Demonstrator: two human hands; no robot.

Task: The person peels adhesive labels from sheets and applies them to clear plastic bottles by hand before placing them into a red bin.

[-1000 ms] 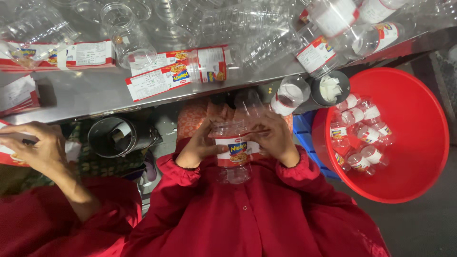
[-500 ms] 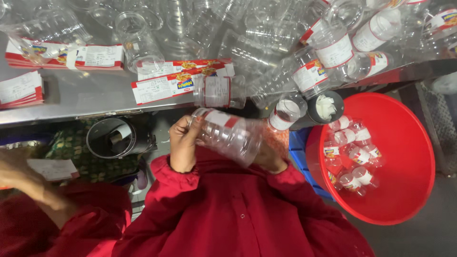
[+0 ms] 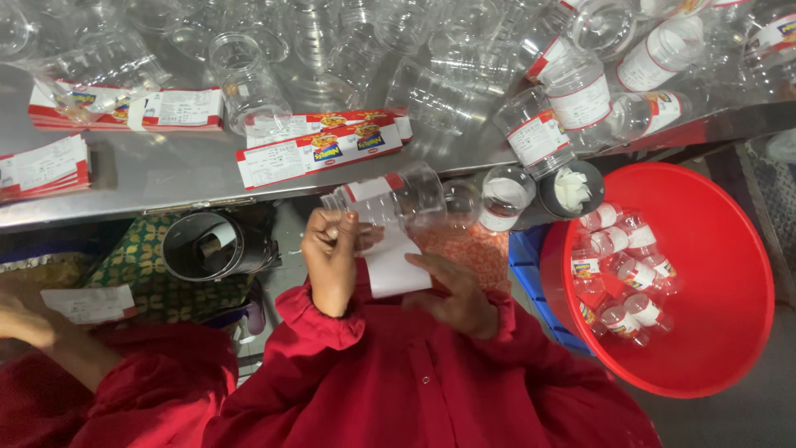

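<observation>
Just below the near edge of the steel table [image 3: 149,178], my left hand [image 3: 332,261] is curled closed around the neck end of a clear plastic jar [image 3: 398,199] lying on its side. My right hand [image 3: 452,290] is half open, fingers pressing a white label [image 3: 390,265] that hangs from the jar. Beyond, label stacks [image 3: 319,145] lie along the table's near edge, empty jars [image 3: 431,75] behind them.

steel table [image 3: 166,178] bears clear plastic jars [image 3: 431,58] and label stacks [image 3: 319,145].

Red basin [image 3: 730,332] of labelled jars, label stacks [image 3: 319,145] on steel table [image 3: 166,178], black tube [image 3: 211,245]
</observation>
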